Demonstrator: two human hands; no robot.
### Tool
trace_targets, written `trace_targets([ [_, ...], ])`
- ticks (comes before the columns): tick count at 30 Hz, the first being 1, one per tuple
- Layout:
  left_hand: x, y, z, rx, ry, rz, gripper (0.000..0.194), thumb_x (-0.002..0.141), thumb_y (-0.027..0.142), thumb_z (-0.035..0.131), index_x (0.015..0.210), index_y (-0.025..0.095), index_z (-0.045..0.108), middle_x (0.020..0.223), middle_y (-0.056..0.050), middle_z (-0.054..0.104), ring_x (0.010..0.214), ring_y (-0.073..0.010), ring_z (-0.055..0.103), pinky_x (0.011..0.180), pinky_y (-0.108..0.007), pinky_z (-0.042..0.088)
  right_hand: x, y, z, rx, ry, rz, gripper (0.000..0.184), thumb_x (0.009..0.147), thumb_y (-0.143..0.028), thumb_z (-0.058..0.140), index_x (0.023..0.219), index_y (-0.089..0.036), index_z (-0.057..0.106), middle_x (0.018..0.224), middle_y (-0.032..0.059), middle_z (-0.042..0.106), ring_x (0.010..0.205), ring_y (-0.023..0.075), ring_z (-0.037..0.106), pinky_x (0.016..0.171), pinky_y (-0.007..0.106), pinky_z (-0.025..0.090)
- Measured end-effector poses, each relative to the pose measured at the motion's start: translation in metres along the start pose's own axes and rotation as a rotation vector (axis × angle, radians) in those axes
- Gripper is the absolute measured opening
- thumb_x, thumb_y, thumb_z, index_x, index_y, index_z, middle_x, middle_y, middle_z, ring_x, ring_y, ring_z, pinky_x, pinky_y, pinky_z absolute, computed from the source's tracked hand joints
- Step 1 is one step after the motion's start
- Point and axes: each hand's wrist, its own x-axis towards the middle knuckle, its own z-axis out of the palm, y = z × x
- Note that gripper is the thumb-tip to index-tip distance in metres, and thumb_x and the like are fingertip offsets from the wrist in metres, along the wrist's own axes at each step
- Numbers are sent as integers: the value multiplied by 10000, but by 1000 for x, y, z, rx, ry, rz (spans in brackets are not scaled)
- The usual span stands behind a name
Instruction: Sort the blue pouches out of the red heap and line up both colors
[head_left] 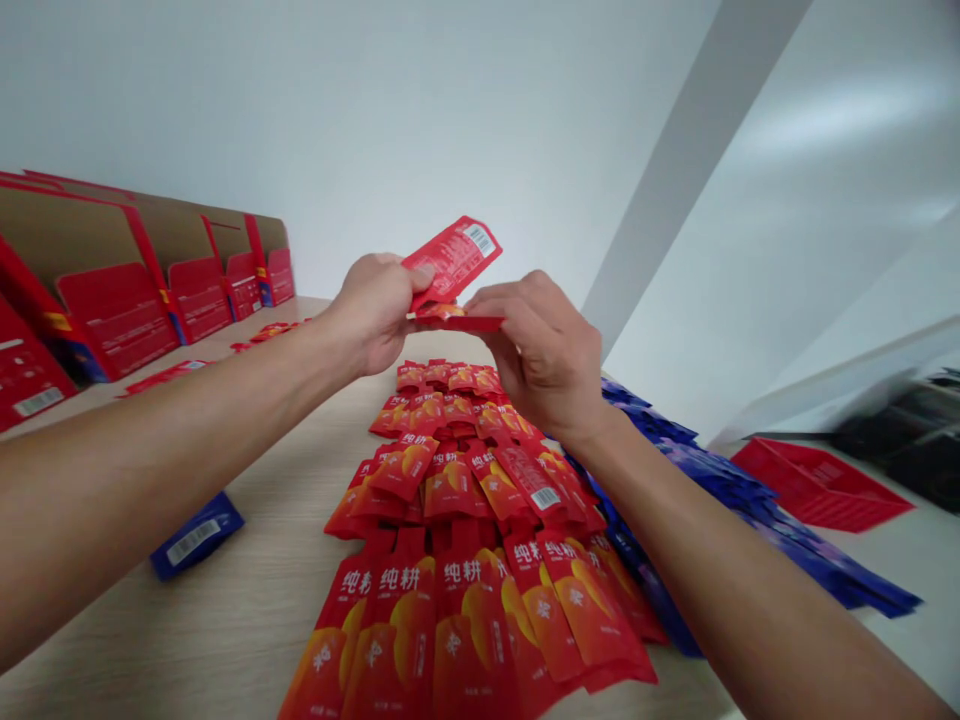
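My left hand (381, 308) is closed on a red pouch (459, 258) whose barcoded back faces me, its thumb pressed on the lower end. Just below that pouch, a second red pouch (469, 323) is seen nearly edge-on, spanning between both hands. The fingers of my right hand (544, 345) pinch its right end. Both hands are raised over the far end of several overlapping rows of red-orange pouches (461, 585) printed with yellow fruit. One pouch in those rows (534, 482) lies back side up.
Open red display boxes (112, 310) line the left side. A blue pouch (196, 537) and a few red pouches (169, 377) lie on the wooden table (277, 470). Piled blue pouches (720, 480) run along the right, beside a red box (821, 485). A white wall rises behind.
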Motion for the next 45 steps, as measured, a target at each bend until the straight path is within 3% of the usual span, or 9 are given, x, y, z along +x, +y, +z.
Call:
trace_targets([
  [6,34,-30,-42,104,172,-36,308,884,-24,705,685,157,555,712,-9,670,647,-113,656,709,-293,628,-30,30,18,409,69,755,274,948,-412,778,824,-215,633,589,-63,593,489,109,526,514,240,410],
  [10,41,-35,-71,134,234,-18,310,761,8,839,680,159,581,702,1,673,613,-104,639,610,-221,578,-35,64,55,530,-104,1122,308,914,-345,755,713,-210,565,515,-52,572,450,98,503,486,225,368],
  [17,24,-48,-127,225,243,0,372,570,176,950,729,161,614,716,7,693,645,-125,649,559,-212,570,-51,105,159,329,-406,1312,318,881,-302,819,682,-169,610,561,-41,594,540,113,571,540,233,422],
  [21,12,-53,-154,294,233,-45,582,315,352,1029,732,174,664,719,11,713,627,-122,627,545,-208,562,-64,111,206,239,-609,1343,264,1004,-389,756,959,-133,711,876,15,726,739,140,687,689,281,581],
  [28,3,-49,-169,410,207,-77,473,384,436,976,708,203,723,618,5,719,550,-115,596,545,-207,545,-79,108,232,108,-888,1298,291,1041,-382,720,1226,-158,708,1209,74,728,1039,218,729,898,409,638],
  [36,2,-45,-171,530,123,-35,390,496,410,911,769,189,739,664,12,733,570,-114,609,533,-199,500,-35,91,197,51,-904,1063,211,1014,-295,733,1109,-120,802,1177,172,787,1130,267,728,966,351,545],
  [39,7,-40,-157,572,88,-44,260,580,307,883,714,166,711,635,-8,694,538,-116,584,489,-211,456,-1,67,161,219,-847,804,378,1085,-482,605,1133,-173,817,1101,91,818,1031,211,744,914,295,521],
  [41,14,-35,-142,519,109,-65,190,653,181,848,706,163,667,654,-16,688,535,-119,599,489,-220,464,17,45,134,264,-815,482,461,1026,-569,674,1234,-173,783,1177,95,806,1040,228,738,925,318,518],
  [45,29,-27,-104,376,152,-97,199,750,13,758,818,162,646,713,-22,702,573,-127,659,566,-243,538,29,2,93,-9,-902,71,536,966,-554,761,1271,-114,720,1223,181,765,1020,310,735,842,373,515],
])
